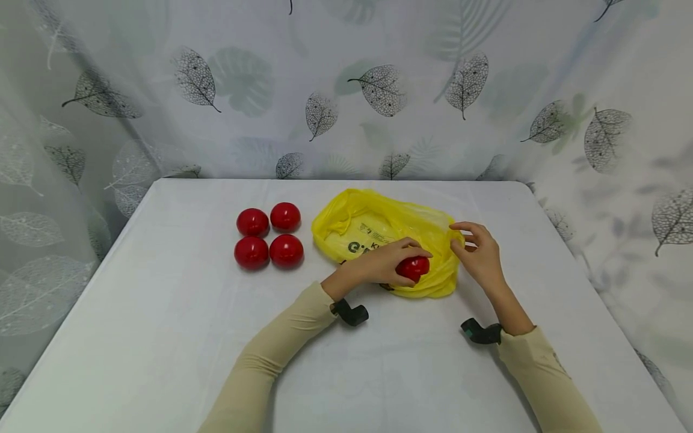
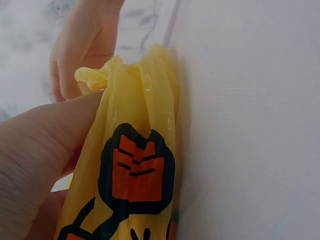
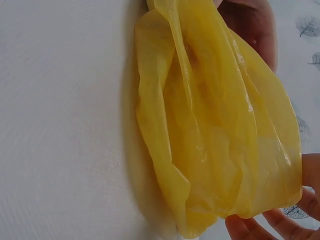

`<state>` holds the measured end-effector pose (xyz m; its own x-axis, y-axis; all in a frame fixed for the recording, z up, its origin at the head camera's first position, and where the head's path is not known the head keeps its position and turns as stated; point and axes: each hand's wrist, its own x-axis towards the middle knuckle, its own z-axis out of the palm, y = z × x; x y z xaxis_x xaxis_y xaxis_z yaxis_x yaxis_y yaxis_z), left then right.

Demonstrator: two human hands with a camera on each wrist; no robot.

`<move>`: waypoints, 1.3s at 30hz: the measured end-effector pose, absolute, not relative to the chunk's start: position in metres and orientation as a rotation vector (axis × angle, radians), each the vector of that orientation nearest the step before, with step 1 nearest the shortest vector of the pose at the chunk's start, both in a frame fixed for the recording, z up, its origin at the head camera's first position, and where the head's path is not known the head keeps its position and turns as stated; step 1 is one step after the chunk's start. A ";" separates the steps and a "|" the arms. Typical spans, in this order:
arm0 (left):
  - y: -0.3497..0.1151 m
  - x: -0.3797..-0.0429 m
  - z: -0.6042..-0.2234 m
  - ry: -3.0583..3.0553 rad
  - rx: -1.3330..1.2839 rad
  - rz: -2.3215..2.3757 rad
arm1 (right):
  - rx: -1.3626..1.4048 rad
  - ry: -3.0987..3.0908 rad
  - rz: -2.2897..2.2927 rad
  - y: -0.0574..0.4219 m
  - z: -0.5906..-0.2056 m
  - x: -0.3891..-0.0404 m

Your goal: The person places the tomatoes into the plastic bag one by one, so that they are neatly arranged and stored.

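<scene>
A yellow plastic bag (image 1: 441, 237) lies on its side on the table, its mouth spread and dark print showing inside. My left hand (image 1: 373, 264) grips a shiny red ball (image 1: 413, 267) over the bag's near side. In the left wrist view, the bag's gathered near edge (image 2: 140, 100) hides most of that ball. My right hand (image 1: 480, 255) is at the bag's right edge, pinching the thin plastic between thumb and fingers. In the right wrist view, its fingertips (image 3: 287, 225) meet the stretched edge of the bag (image 3: 215, 125).
Left of the bag, several more red balls (image 1: 252, 252) stand close together in two rows. A white cloth covers the table (image 1: 162, 313). Behind it hangs a leaf-patterned curtain (image 1: 260, 132). Each wrist wears a small black camera (image 1: 352, 314).
</scene>
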<state>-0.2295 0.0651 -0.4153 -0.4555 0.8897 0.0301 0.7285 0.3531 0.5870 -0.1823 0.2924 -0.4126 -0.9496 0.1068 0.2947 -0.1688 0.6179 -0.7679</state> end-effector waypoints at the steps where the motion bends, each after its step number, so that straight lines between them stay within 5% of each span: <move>1: 0.065 -0.229 -0.415 2.322 1.442 0.774 | 0.051 -2.532 1.251 0.292 -0.413 -0.182; 39: 0.020 -0.222 -0.406 2.495 1.466 0.826 | 0.049 -2.535 1.287 0.289 -0.415 -0.182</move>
